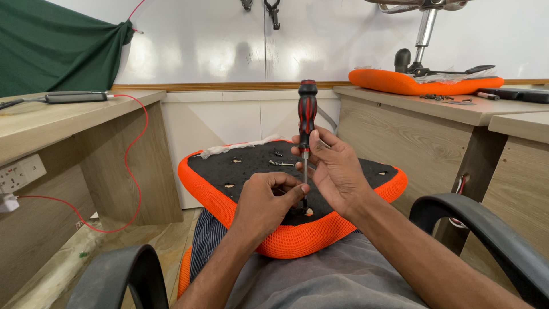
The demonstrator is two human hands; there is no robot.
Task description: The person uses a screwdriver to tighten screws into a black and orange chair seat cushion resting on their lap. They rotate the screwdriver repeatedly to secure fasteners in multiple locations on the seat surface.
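The screwdriver [306, 129] stands vertical, handle up, tip down on the orange seat [286, 243] underside lying across the lap. Right hand [334, 169] grip grasps its shaft; left hand [266, 203] pinches near the tip.

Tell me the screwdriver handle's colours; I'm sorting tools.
Red and black, on the screwdriver handle, clearest in the head view.

Lap [343, 274] (seated): orange seat cushion [286, 243], perhaps overturned

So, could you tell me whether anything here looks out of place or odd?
Yes: the orange seat cushion lies upside down across the person's lap, loose screws scattered on its black underside, and a second seat sits on the desk.
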